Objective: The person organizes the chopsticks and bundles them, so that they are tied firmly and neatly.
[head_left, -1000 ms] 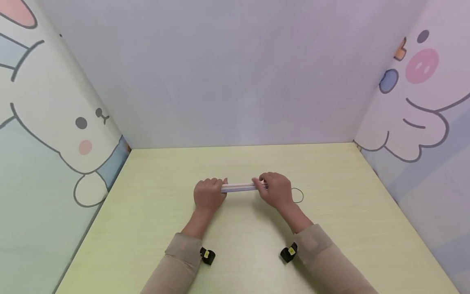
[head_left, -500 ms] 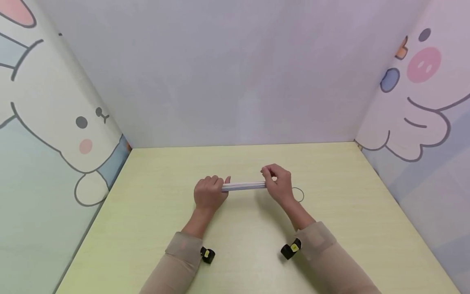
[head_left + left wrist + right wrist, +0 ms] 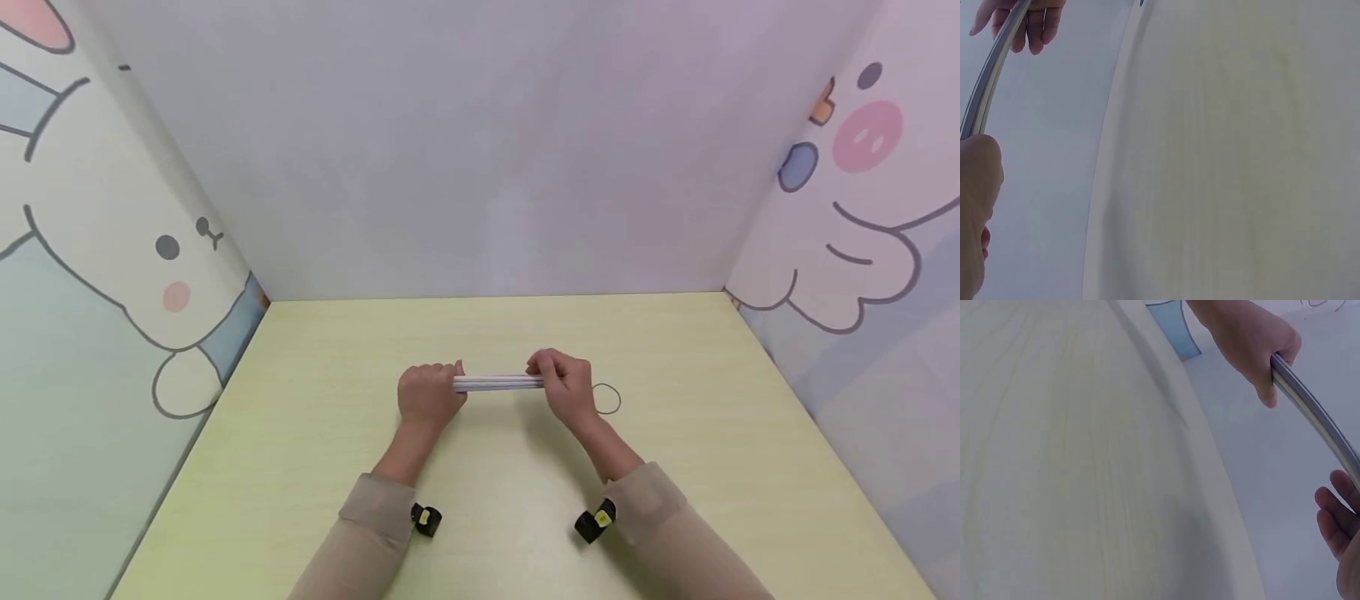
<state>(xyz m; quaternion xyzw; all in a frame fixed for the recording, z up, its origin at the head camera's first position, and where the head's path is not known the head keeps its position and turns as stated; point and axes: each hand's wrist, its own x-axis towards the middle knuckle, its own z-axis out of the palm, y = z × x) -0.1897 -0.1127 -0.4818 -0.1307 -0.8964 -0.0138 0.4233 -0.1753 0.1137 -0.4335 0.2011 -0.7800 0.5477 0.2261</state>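
Note:
A bundle of thin, pale, straight sticks (image 3: 498, 383) spans the space between my hands, above the table, in the head view. Their exact kind is too small to tell. My left hand (image 3: 430, 395) grips the bundle near its left end, fingers wrapped over it. At the other end, the palm of my right hand (image 3: 568, 390) meets the sticks. Its fingers are loose and parted in the left wrist view, with the sticks (image 3: 990, 75) running up to the palm. The right-hand stick ends are hidden.
A thin dark loop (image 3: 607, 399), like a rubber band, lies on the pale wooden table (image 3: 495, 500) just right of my right hand. A grey wall (image 3: 480, 167) stands behind the table. Cartoon-printed panels (image 3: 82, 383) flank both sides.
My right hand first had its thumb and fingers at the sticks' end, then lifted and shifted right, and has now come slightly lower. My left hand keeps its grip.

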